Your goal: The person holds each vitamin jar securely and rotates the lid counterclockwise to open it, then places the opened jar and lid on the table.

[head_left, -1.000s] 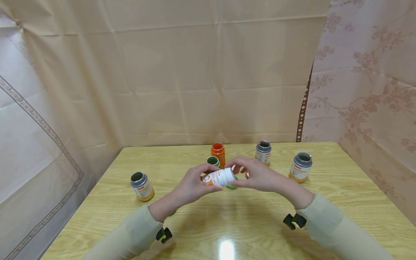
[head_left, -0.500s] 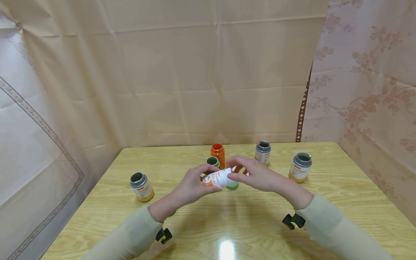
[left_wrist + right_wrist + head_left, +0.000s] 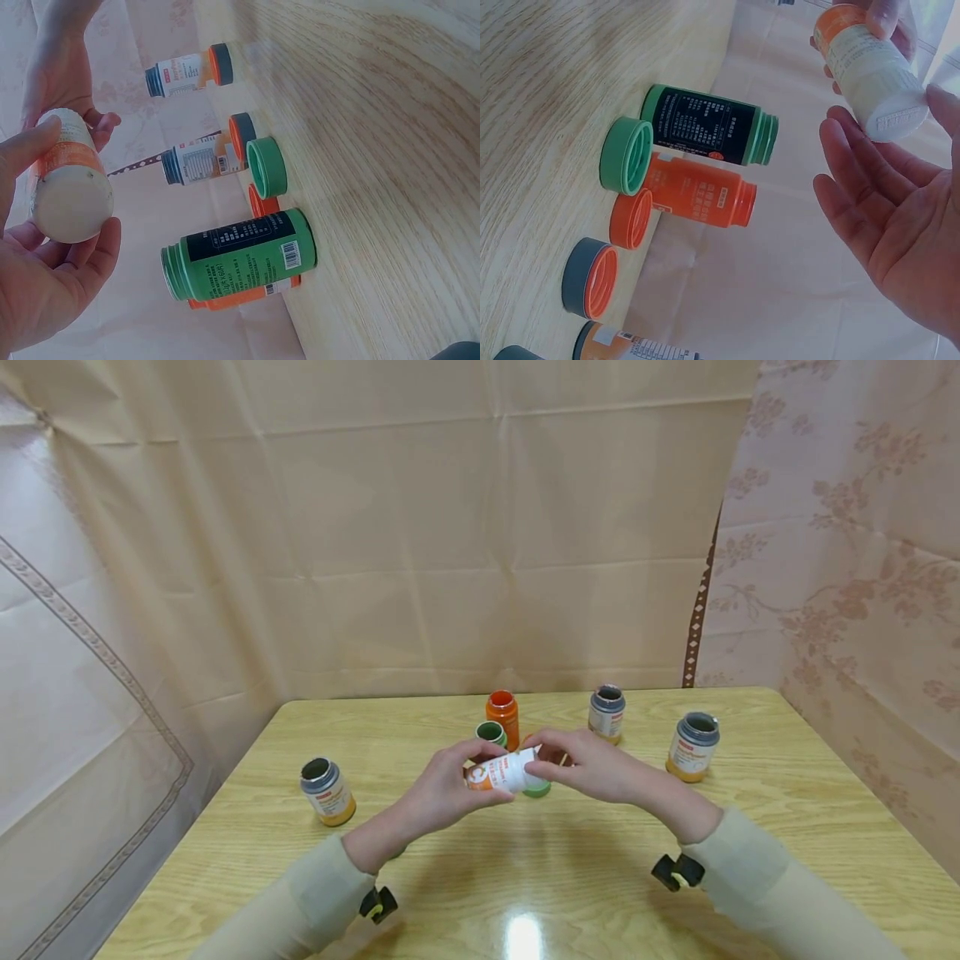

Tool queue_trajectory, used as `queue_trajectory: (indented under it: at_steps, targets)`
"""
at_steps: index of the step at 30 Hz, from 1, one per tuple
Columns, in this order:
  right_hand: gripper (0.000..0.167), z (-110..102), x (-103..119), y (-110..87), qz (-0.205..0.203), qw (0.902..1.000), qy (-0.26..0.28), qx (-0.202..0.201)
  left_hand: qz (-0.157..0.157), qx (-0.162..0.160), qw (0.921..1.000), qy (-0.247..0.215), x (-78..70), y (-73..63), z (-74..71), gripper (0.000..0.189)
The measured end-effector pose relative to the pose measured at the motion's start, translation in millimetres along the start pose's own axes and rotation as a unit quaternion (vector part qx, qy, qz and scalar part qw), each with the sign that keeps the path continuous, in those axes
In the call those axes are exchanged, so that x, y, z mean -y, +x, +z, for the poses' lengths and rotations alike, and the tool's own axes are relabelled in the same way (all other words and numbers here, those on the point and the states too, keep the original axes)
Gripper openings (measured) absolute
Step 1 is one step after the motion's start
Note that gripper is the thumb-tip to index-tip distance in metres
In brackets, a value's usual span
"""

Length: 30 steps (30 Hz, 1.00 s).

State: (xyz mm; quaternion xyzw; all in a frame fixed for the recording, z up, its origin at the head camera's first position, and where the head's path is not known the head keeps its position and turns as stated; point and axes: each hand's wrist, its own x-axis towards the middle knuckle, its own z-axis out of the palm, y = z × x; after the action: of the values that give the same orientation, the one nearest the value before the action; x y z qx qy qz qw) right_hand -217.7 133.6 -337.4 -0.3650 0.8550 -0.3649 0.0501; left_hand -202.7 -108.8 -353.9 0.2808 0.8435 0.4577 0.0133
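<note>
My left hand (image 3: 438, 785) grips a white and orange vitamin C bottle (image 3: 495, 772) around its body, thumb on the near side. The bottle is held above the table, tilted, its base toward the left palm and its white cap (image 3: 891, 116) pointing right. My right hand (image 3: 596, 767) pinches that cap, the thumb on one edge and the index finger on the other. In the right wrist view its other fingers (image 3: 859, 154) spread beneath the cap. The left wrist view shows the bottle's round white base (image 3: 71, 208) with the left fingertips around it.
Behind the hands stand an uncapped green bottle (image 3: 251, 255) and an orange bottle (image 3: 504, 714). Grey-necked open bottles stand at left (image 3: 328, 792), back right (image 3: 607, 714) and far right (image 3: 693, 747). A green cap (image 3: 626, 155), an orange cap (image 3: 632, 219) and a grey cap (image 3: 581, 276) rest on the table.
The right thumb has moved from below the bottle cap up onto its near side, and the right index finger has come down onto it. The left hand and bottle stay nearly still.
</note>
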Motion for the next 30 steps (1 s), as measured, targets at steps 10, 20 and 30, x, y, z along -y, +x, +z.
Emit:
queue_trajectory:
  at_steps: [10, 20, 30]
  targets:
    - [0.038, -1.4, 3.9, -0.1, -0.013, 0.9995, -0.026, -0.016, -0.003, 0.002, 1.0, 0.003, 0.6, -0.2, -0.5, 0.042]
    - [0.041, -0.1, 1.7, 0.4, -0.041, 0.9979, -0.04, -0.031, -0.003, -0.001, 1.0, -0.001, 1.6, 0.1, -0.8, 0.042]
    - [0.043, 0.2, 4.1, 0.3, -0.012, 0.999, -0.037, -0.024, 0.0, -0.007, 1.0, -0.001, 3.1, -0.9, -0.7, 0.042]
